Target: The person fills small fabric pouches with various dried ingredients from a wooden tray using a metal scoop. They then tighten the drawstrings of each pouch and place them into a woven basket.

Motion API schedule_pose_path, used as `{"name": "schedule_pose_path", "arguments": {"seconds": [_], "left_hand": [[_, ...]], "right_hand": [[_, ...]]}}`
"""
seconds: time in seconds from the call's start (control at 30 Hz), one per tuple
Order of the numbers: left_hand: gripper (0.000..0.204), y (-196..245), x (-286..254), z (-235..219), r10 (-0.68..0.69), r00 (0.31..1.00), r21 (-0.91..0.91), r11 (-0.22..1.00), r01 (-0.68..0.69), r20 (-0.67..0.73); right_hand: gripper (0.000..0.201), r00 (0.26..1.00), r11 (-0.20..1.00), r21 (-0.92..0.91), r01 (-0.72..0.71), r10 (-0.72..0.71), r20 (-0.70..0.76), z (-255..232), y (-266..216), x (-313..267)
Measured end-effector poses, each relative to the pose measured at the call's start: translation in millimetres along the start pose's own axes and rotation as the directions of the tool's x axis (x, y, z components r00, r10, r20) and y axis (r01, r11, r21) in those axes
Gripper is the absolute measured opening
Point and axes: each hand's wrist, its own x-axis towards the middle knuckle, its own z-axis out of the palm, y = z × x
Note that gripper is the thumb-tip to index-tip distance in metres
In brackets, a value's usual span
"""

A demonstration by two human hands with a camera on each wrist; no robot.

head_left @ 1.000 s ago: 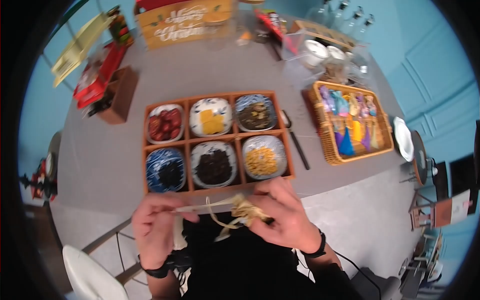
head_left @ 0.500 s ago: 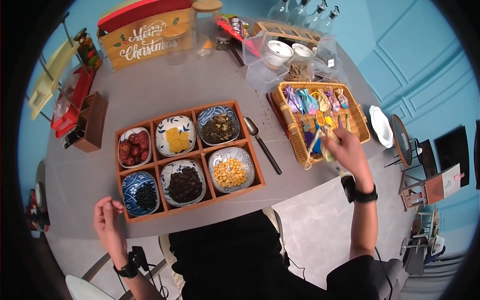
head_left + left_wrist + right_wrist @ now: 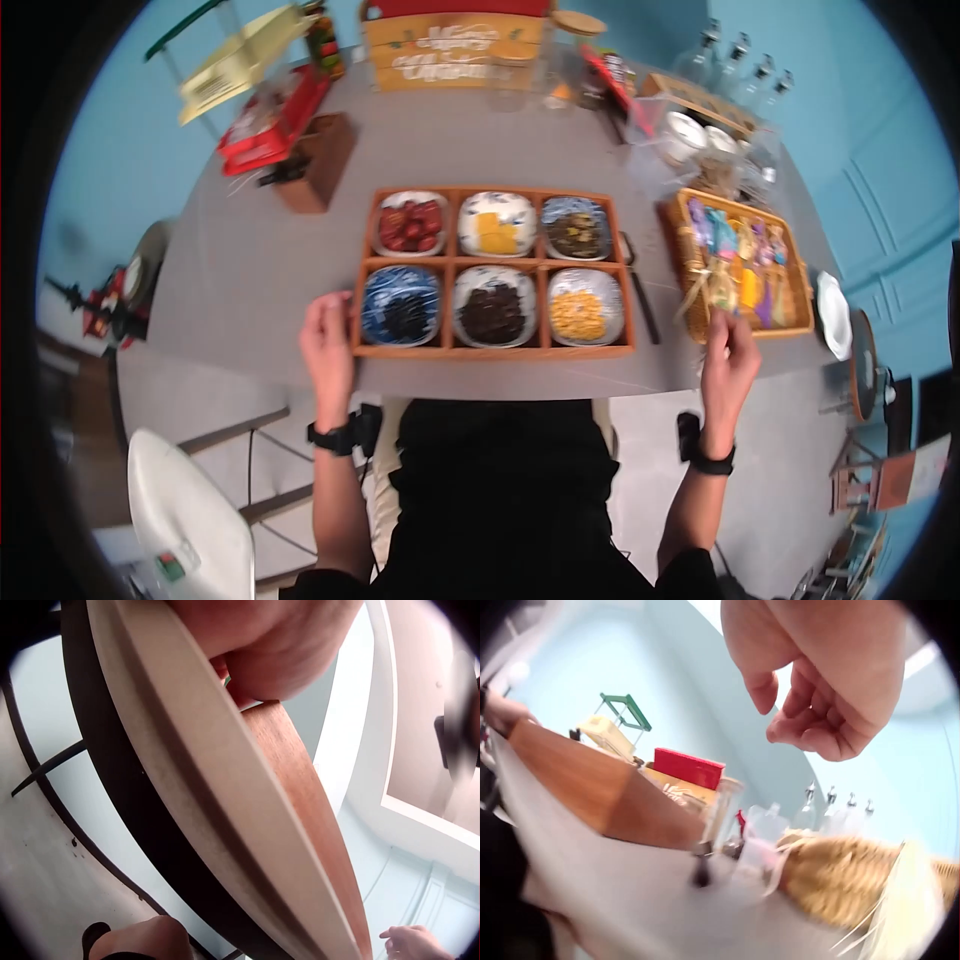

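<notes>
My left hand (image 3: 328, 345) rests at the left front side of a six-compartment wooden tray (image 3: 540, 352), its fingers against the tray's edge. Bowls in the tray hold red dates (image 3: 412, 228), yellow pieces (image 3: 496, 233), dried leaves (image 3: 576, 232), black beans (image 3: 406, 316), dark dried bits (image 3: 492, 314) and yellow kernels (image 3: 580, 315). My right hand (image 3: 730, 365) hovers at the front of a wicker basket (image 3: 684, 240), loosely curled around nothing in the right wrist view. A pale yellow pouch (image 3: 722, 288) lies there among colored pouches, its pale tassel (image 3: 907, 915) hanging over the rim.
A black-handled spoon (image 3: 645, 305) lies between tray and basket. Clear plastic boxes, white cups (image 3: 686, 132) and glass bottles stand at the back right. A Christmas crate (image 3: 455, 50) is at the back, a brown wooden box (image 3: 318, 165) at the left. A white dish (image 3: 833, 315) lies right.
The right hand carried the pale pouch from in front of the tray to the basket and let it go. The left hand released it and moved to the tray's left side.
</notes>
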Motion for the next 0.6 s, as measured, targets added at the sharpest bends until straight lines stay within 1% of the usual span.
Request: {"name": "schedule_pose_path", "arguments": {"seconds": [0.03, 0.1, 0.13, 0.17, 0.2, 0.23, 0.3, 0.33, 0.37, 0.43, 0.47, 0.5, 0.57, 0.6], "left_hand": [[0.026, 3, -3, -9, 0.037, 0.999, 0.04, 0.999, -0.036, -0.013], [0.027, -2, -1, -11, 0.007, 1.0, -0.007, 1.0, -0.007, 0.001], [0.027, -2, -1, -11, 0.015, 1.0, 0.008, 1.0, -0.015, -0.016], [0.026, -2, 0, -10, 0.017, 1.0, -0.015, 1.0, -0.017, -0.002], [0.026, -2, 0, -9, 0.014, 1.0, -0.039, 0.999, -0.014, 0.015], [0.026, -2, -1, -9, 0.006, 1.0, -0.03, 1.0, -0.005, 0.01], [0.025, 1, -2, -9, -0.004, 1.0, -0.096, 0.995, 0.006, 0.025], [0.025, 3, -2, -9, -0.027, 0.999, -0.094, 0.995, 0.029, 0.022], [0.025, 3, -1, -9, -0.028, 0.999, -0.098, 0.995, 0.029, 0.016], [0.025, 3, -1, -9, -0.04, 0.999, -0.096, 0.995, 0.04, 0.009], [0.025, 4, -1, -9, -0.01, 1.0, -0.083, 0.996, 0.01, 0.001], [0.025, 6, 2, -8, -0.003, 1.0, -0.087, 0.996, 0.003, -0.009], [0.026, 9, -1, -11, -0.107, 0.994, -0.125, 0.986, 0.111, 0.034], [0.026, 10, -2, -10, -0.125, 0.992, -0.148, 0.981, 0.129, 0.036]], "right_hand": [[0.021, 0.991, 0.98, 0.147, -0.132, 0.132, 0.01, 27, 8, -28], [0.027, 0.983, 0.956, 0.238, -0.171, 0.183, -0.028, 48, 24, -37], [0.028, 0.982, 0.96, 0.218, -0.176, 0.188, -0.034, 57, 31, -40], [0.028, 0.98, 0.964, 0.191, -0.182, 0.194, -0.043, 62, 34, -41], [0.029, 0.974, 0.967, 0.125, -0.224, 0.226, -0.004, 64, 37, -42], [0.029, 0.973, 0.966, 0.123, -0.229, 0.23, 0.008, 69, 39, -45], [0.027, 0.985, 0.998, 0.042, -0.057, 0.063, -0.162, 74, 32, -46], [0.027, 0.984, 0.999, 0.04, -0.035, 0.042, -0.174, 73, 35, -46], [0.027, 0.985, 0.999, 0.04, -0.029, 0.035, -0.171, 74, 34, -46], [0.026, 0.967, 0.991, 0.112, -0.076, 0.101, -0.233, 74, 35, -46], [0.025, 0.973, 0.993, 0.065, -0.098, 0.109, -0.205, 73, 41, -45], [0.024, 0.974, 0.988, 0.039, -0.152, 0.157, -0.166, 72, 41, -45], [0.024, 0.974, 0.994, 0.056, -0.094, 0.103, -0.199, 74, 40, -47], [0.023, 0.972, 0.989, 0.093, -0.118, 0.134, -0.191, 74, 37, -47]]}}
